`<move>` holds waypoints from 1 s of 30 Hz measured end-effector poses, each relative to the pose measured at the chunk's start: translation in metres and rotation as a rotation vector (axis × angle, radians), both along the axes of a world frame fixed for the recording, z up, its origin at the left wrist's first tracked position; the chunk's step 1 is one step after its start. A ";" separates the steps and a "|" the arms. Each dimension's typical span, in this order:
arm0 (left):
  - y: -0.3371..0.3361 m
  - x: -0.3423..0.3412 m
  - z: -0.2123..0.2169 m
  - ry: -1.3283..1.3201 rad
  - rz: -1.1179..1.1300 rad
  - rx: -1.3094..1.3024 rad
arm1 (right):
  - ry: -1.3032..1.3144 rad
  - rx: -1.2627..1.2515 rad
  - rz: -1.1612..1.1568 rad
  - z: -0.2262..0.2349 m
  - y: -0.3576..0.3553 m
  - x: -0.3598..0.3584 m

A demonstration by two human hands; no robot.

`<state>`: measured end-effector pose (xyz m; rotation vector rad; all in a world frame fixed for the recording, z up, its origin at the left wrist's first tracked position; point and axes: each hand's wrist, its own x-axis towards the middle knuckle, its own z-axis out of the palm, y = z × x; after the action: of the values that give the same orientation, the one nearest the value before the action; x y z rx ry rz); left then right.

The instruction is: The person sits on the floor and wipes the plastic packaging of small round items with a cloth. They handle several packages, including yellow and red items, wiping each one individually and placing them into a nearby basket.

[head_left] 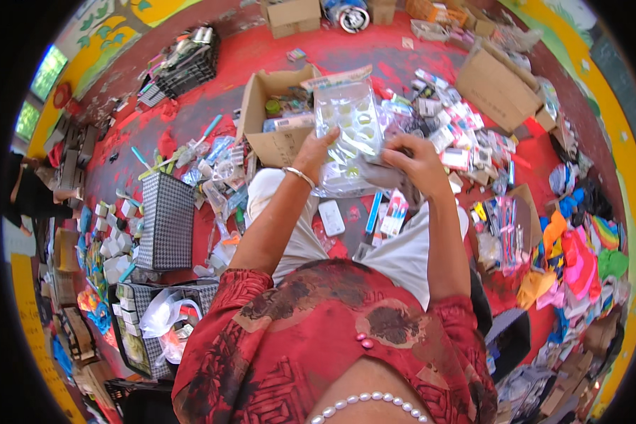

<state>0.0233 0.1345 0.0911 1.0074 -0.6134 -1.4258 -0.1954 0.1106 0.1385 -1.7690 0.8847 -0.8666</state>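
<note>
"Nearer the person than the open cardboard box [275, 147], off to its left, what sits there?"

"A houndstooth bin [206, 292], holding small white boxes [128, 314] and a bunched plastic bag [164, 316]."

"And to the right?"

"Right of the open cardboard box, also nearer, a small carton [531, 212] holds slim, stick-like packs [504, 220]. Back on the left stands a tall houndstooth box [166, 222]; I can't see inside it."

"What about the hands?"

"Both are at a clear pack [350, 134], just right of the open cardboard box and overlapping its side from here. The left hand [321, 152] pinches the pack's left edge, thumb across the front. The right hand [413, 161] has its fingertips bunched by the other edge; I cannot tell whether they grip the pack or the grey thing [394, 180] beneath them."

"What's in the pack?"

"Pale rounded shapes, some yellow-green, below a header card [339, 76]."

"And inside the open cardboard box itself?"

"A round green thing [272, 107] and a bluish wrapped packet [290, 121], among other jumbled goods."

"Farther out?"

"Well right of it, a large carton [498, 85] stands tilted, contents hidden. Beyond it to the left, a black crate [194, 79] is heaped with cylinders [203, 35] and mixed goods. Straight beyond is another carton [293, 22]."
</note>
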 end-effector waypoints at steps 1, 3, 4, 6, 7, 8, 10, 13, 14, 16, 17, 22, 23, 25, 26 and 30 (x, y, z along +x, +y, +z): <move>-0.004 0.001 0.000 -0.012 0.048 -0.038 | -0.089 -0.037 -0.082 -0.002 0.005 -0.006; -0.011 0.001 0.000 0.058 0.126 0.010 | -0.194 0.168 -0.338 -0.002 0.009 -0.021; -0.016 0.000 -0.001 0.106 0.164 0.029 | -0.337 0.258 -0.384 -0.002 0.013 -0.026; -0.021 -0.003 -0.004 0.203 0.221 0.050 | -0.583 0.470 -0.540 -0.005 0.020 -0.029; -0.021 -0.005 -0.007 0.198 0.266 0.010 | -0.525 0.503 -0.434 -0.007 0.026 -0.029; -0.023 -0.009 -0.009 0.191 0.306 -0.032 | -0.456 0.559 -0.415 -0.011 0.030 -0.023; -0.025 -0.017 -0.013 0.101 0.370 -0.048 | -0.235 0.388 -0.408 -0.022 0.036 -0.009; -0.019 -0.031 -0.014 0.068 0.271 -0.129 | -0.423 0.654 -0.241 -0.036 0.037 0.005; -0.016 -0.033 -0.012 0.033 0.280 -0.155 | -0.395 0.681 -0.305 -0.039 0.036 0.007; -0.013 -0.033 -0.003 -0.033 0.295 -0.200 | -0.442 0.644 -0.278 -0.043 0.034 0.008; -0.010 -0.030 0.003 -0.064 0.296 -0.216 | -0.447 0.667 -0.246 -0.043 0.034 0.007; 0.002 -0.005 0.022 0.386 -0.166 -0.276 | -0.658 0.724 -0.177 -0.028 0.036 0.002; 0.004 -0.006 0.020 0.048 -0.135 -0.379 | -0.724 0.706 -0.121 -0.024 0.037 0.002; 0.008 -0.010 0.015 0.047 -0.162 -0.501 | -0.715 0.832 -0.111 -0.018 0.041 0.005; 0.010 -0.012 0.011 0.538 -0.247 -0.445 | -0.741 0.911 -0.102 -0.015 0.044 0.008; 0.007 -0.016 0.009 0.504 -0.159 -0.506 | -0.782 1.021 -0.013 -0.014 0.049 0.029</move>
<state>0.0075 0.1415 0.1002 0.1905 -0.6376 -1.4846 -0.1669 0.1593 0.1246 -0.4679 0.6112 -0.7947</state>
